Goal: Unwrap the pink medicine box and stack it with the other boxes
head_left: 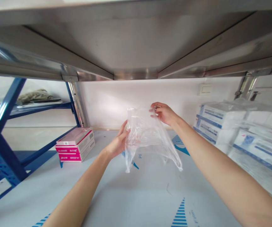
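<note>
A clear, thin plastic bag (147,134) hangs between my two hands above the shelf surface, its handle ends drooping downward. My left hand (118,142) is closed on the bag's left edge, thumb and fingers toward the wall. Higher up, my right hand (163,113) pinches the bag's upper right corner. No contents show through the film, which is crumpled and see-through.
Two stacked pink-and-white boxes (76,145) sit at the left. Plastic-wrapped white-and-blue boxes (221,123) are stacked at the right. A metal shelf (136,41) hangs low overhead. Blue rack posts (3,151) stand at the left, and a wall switch (205,89) is behind.
</note>
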Tool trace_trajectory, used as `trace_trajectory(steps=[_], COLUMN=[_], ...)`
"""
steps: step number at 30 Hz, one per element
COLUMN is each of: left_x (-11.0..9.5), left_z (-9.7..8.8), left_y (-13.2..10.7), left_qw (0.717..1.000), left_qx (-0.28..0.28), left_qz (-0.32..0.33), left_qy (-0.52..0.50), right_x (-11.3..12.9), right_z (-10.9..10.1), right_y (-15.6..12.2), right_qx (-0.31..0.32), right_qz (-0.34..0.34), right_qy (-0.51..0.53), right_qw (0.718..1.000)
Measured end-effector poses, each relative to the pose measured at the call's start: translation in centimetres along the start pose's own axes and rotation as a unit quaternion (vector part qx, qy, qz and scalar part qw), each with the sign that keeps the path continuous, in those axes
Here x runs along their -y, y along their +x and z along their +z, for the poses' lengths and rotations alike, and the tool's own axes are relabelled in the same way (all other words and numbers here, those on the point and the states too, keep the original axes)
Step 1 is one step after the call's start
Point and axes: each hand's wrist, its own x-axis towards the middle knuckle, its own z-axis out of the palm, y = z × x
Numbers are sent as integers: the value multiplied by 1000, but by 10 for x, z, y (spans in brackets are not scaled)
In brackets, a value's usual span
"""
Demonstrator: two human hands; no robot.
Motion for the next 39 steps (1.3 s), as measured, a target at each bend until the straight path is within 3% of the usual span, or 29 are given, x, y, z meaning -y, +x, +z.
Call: trace_trajectory(steps=[3, 7, 14, 18, 22, 25, 28, 33, 39], left_x=[6, 24, 40, 28, 23, 36, 58, 81, 89], left_z=[2, -1, -15, -13, 4, 19, 22, 10, 5], left_y=[3, 16, 22, 25, 48, 64, 68, 64, 69], left_qw=[997, 972, 907, 856, 818, 797, 777, 766, 773], left_qx=[-66, -155, -203, -191, -129, -58, -28, 4, 22], left_qz=[23, 29, 29, 52, 43, 11, -40, -104, -125], left_qy=[22, 173, 369, 478, 559, 601, 627, 634, 622], right_x=[-26, -65, -107, -110, -110, -114, -122, -138, -154], right_z=[-3, -2, 3, 7, 16, 23, 26, 21, 16], right_y=[5, 8, 1, -15, -39, -53, -59, -59, -54], right_qx=[-4, -21, -44, -29, 52, 101, 136, 155, 132], right_qz=[46, 74, 45, 15, 10, 31, 54, 74, 85], right_qy=[-89, -215, -395, -473, -535, -566, -579, -562, -490], right_qw=[995, 973, 917, 880, 843, 817, 802, 809, 857])
